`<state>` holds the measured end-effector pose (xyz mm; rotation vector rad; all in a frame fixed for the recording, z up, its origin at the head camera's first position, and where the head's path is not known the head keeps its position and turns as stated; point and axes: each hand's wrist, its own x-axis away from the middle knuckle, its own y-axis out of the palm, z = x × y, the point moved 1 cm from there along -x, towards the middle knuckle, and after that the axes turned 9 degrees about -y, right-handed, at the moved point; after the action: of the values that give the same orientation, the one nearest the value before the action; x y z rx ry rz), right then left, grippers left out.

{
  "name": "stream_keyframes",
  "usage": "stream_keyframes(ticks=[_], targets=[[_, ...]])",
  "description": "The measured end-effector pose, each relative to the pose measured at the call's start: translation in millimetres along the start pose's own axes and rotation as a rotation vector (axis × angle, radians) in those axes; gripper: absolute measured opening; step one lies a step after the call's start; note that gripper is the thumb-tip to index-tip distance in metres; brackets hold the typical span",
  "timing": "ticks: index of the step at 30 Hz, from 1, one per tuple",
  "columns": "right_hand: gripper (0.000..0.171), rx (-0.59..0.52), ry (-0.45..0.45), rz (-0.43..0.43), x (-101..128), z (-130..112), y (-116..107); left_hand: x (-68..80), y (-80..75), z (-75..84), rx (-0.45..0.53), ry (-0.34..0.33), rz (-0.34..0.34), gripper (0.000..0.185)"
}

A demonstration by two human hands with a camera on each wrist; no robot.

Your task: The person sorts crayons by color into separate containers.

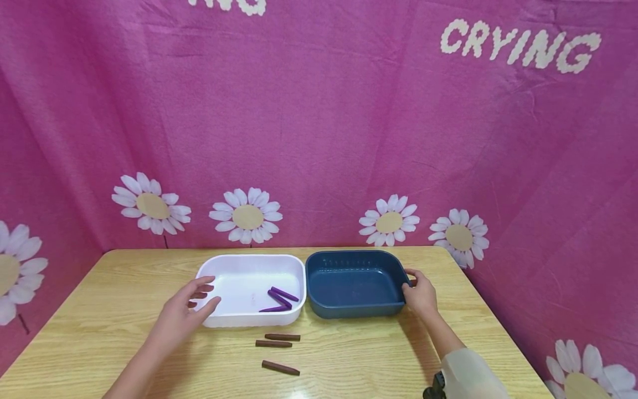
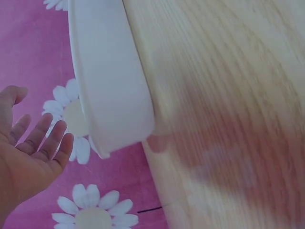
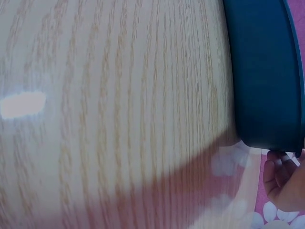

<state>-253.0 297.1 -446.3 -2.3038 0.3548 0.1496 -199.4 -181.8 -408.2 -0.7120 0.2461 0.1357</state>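
A white tray stands on the left, with three purple crayons inside at its right end. My left hand hovers at the tray's left end, fingers spread and holding nothing; in the left wrist view that hand is apart from the tray's wall. Right beside the white tray is a dark blue tray. My right hand grips the blue tray's right end by the rim. Its fingers curl below the rim in the right wrist view; the thumb is not clear there.
Three brown crayons lie on the wooden table in front of the trays. A pink cloth with white daisies hangs behind the table and along both sides.
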Motion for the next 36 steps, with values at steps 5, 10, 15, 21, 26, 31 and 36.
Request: stream_keyframes(ticks=[5,10,15,21,26,31,36], targets=[[0.043,-0.001,0.002,0.004,0.5,1.0,0.1,7.9,3.2,10.5,0.006,0.046,-0.015,0.039],[0.043,-0.002,0.007,0.001,1.6,0.9,-0.2,13.9,7.6,19.0,0.015,0.083,-0.046,0.038],[0.043,-0.008,0.009,0.002,1.2,1.9,-0.1,18.5,13.8,26.4,0.043,0.129,-0.091,0.034],[0.043,-0.019,0.009,0.000,0.2,2.6,0.1,26.5,22.0,32.3,0.064,0.155,-0.168,0.030],[0.044,-0.020,0.004,-0.005,0.3,2.9,1.1,30.8,24.8,37.6,0.058,0.175,-0.237,0.025],[0.044,-0.011,0.003,0.001,0.3,3.4,1.2,33.9,31.1,38.7,0.036,0.208,-0.301,0.020],[0.043,-0.018,0.007,-0.008,0.2,2.8,1.4,35.9,41.0,34.6,0.031,0.229,-0.379,0.017]])
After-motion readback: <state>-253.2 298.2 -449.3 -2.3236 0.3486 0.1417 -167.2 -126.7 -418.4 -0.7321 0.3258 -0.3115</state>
